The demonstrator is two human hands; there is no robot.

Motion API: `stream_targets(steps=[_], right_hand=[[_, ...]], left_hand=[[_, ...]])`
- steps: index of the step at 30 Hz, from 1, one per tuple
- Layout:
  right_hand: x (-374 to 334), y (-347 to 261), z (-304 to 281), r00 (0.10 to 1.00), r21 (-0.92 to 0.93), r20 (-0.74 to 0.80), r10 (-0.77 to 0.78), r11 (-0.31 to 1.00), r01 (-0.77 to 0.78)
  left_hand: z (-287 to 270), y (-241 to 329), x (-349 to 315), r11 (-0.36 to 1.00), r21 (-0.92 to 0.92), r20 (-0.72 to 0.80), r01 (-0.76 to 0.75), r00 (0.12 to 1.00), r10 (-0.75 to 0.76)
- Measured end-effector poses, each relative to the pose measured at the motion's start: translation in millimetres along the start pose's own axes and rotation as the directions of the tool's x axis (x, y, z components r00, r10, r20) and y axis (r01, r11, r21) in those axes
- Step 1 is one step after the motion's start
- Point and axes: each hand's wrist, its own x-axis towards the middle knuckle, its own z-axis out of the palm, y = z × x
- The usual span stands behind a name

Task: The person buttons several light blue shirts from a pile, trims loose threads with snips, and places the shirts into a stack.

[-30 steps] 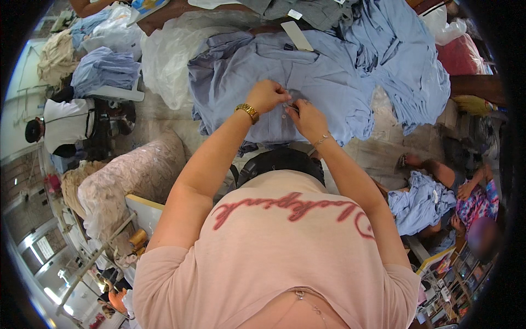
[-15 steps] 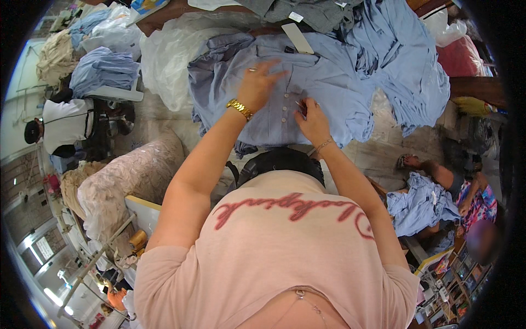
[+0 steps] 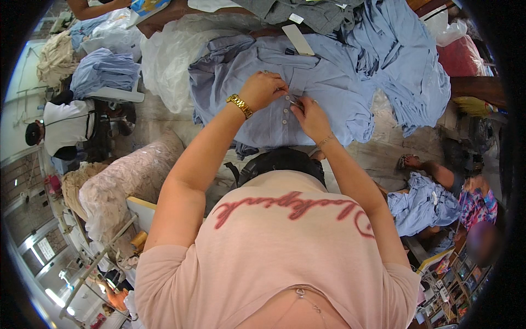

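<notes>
A light blue shirt [image 3: 255,125] lies spread before me, its row of pale buttons [image 3: 285,110] facing up. My left hand [image 3: 265,89], with a gold watch at the wrist, is closed in a pinch at the upper end of the buttons. What its fingertips grip is too small to make out. Close by on the right, my right hand [image 3: 312,119] is closed around small metal-tipped thread snips [image 3: 296,103], mostly hidden by the fingers. Their tip points toward the buttons and the left fingertips. A white card [image 3: 297,40] lies by the collar.
More blue garments [image 3: 397,66] hang in a heap at the right, with grey cloth [image 3: 307,15] behind. Clear plastic [image 3: 170,66] lies to the left. A large wrapped bundle [image 3: 131,178] stands at lower left. Another person [image 3: 476,200] sits at right with blue cloth [image 3: 422,203].
My left hand has gone from spread fingers to a pinch beside the buttons. The right hand has shifted slightly, its snips nearer the left fingertips. An arm has appeared at the far top left.
</notes>
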Motion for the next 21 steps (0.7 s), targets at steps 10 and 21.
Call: stream_targets(steps=[10, 21], right_hand=[[10, 5, 2, 0.986, -0.040, -0.039, 0.160, 0.986, -0.161], [-104, 173, 16, 0.673, 0.378, -0.334, 0.660, 0.748, -0.545]], left_hand=[[-3, -19, -4, 0.720, -0.653, -0.482, 0.238, 0.602, -0.636], [-10, -21, -83, 0.789, -0.442, -0.368, 0.426, 0.716, -0.593]])
